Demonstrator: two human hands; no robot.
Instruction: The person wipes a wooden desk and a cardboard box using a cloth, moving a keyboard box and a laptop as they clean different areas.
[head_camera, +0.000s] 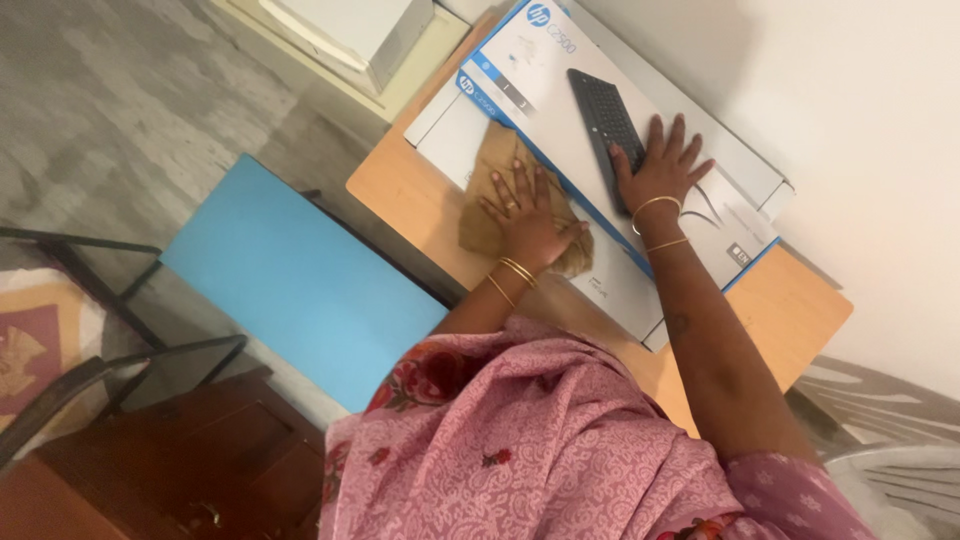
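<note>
Mid-wipe, both hands flat on the boxes.
Left hand presses a brown cloth open-palmed; right hand lies spread on the keyboard box; the table looks untouched.

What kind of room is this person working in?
Probably a home or small office corner: a small wooden desk against a plain wall, stacked keyboard boxes being wiped with a brown cloth, and a blue chair beside it.

Crumpled brown cloth flat on white-blue keyboard box; stacked boxes on wooden table.
</note>
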